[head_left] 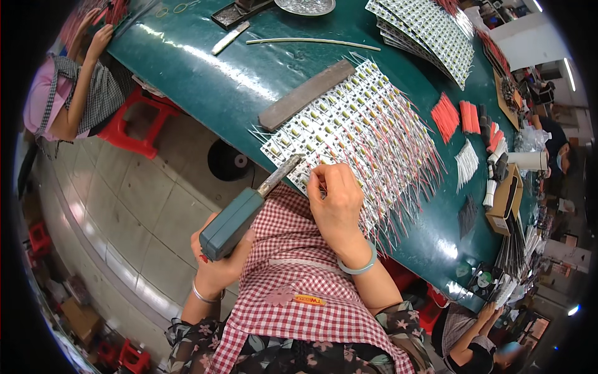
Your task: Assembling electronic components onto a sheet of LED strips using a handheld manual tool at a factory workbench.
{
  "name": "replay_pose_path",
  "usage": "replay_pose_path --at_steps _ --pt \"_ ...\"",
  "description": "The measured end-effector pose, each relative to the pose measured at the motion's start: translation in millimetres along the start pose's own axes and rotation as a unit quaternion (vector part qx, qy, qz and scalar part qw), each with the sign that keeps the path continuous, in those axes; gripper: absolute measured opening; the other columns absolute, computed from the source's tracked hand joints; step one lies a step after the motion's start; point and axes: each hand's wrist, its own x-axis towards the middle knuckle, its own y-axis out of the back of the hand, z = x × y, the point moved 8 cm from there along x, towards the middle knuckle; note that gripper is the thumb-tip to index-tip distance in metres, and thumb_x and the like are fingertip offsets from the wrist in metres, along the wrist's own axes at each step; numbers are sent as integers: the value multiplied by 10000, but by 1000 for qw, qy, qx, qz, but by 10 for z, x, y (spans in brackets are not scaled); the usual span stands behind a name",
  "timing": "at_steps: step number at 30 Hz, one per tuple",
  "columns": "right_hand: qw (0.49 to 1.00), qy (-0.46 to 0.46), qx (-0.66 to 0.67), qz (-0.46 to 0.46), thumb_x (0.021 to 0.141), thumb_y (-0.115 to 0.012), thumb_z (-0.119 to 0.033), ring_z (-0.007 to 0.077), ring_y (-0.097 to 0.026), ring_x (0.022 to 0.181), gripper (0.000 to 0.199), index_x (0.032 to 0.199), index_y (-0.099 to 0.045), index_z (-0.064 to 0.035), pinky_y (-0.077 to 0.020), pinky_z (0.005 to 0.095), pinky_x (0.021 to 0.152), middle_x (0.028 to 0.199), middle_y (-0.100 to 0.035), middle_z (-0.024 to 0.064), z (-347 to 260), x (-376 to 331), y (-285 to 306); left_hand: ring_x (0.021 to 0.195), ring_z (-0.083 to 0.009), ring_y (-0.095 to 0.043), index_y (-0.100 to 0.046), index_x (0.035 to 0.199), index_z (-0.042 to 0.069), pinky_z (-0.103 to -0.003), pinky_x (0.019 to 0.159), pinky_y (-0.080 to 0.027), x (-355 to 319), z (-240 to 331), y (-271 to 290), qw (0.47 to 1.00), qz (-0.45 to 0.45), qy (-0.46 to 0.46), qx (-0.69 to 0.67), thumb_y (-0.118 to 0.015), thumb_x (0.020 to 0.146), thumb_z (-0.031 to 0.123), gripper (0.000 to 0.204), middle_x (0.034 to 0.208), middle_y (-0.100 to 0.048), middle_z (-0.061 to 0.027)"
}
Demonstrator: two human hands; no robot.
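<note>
My left hand [215, 258] is closed around the grey-green handle of a soldering iron [249, 209], whose long axis runs up and to the right, the metal tip landing on the near edge of the sheet of small circuit boards [349, 121] at the table's [205, 68] near edge. My right hand [336, 199] is the nearer one: it rests on the same sheet just right of the tip, fingers pinched, on what I cannot tell. Red and white wires [405, 156] trail rightward. A grey bar [305, 95] weighs down the sheet's far edge.
</note>
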Motion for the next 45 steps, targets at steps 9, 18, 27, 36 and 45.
replay_pose_path --at_steps 9,18,27,36,45 --pt "1000 17 -13 20 789 -738 60 258 -619 681 167 892 -637 -24 -497 371 601 805 -612 105 -4 16 16 680 -127 -635 -696 959 -59 -256 613 -482 65 141 -50 997 -2 -72 15 -764 806 -23 171 836 -677 -85" --pt "1000 13 -16 22 790 -738 49 259 -626 687 162 893 -639 -26 -501 375 605 810 -616 104 0 2 16 670 -115 -619 -693 947 -49 -256 608 -477 74 133 -71 996 -13 -73 41 -766 811 -11 159 820 -669 -77" --pt "1000 -5 -7 11 797 -720 44 333 -582 737 167 875 -591 -29 -478 442 647 811 -560 143 49 15 42 713 -89 -620 -692 954 -40 -244 623 -484 1 -17 -16 1000 16 -4 -15 -781 818 14 172 843 -680 -69" --pt "1000 -11 9 -18 844 -716 39 293 -586 701 123 896 -621 -18 -473 407 618 795 -576 124 -23 -6 -26 723 -112 -671 -674 1060 -23 -262 669 -532 54 189 3 994 4 -105 -39 -810 829 52 278 831 -706 -71" --pt "993 -87 -10 83 884 -697 2 202 -599 679 49 891 -649 -1 -483 340 639 790 -623 96 646 359 1147 832 -108 -660 -615 1104 -15 -275 732 -539 -136 -228 -51 997 37 -23 -67 -813 843 39 332 963 -707 -57"
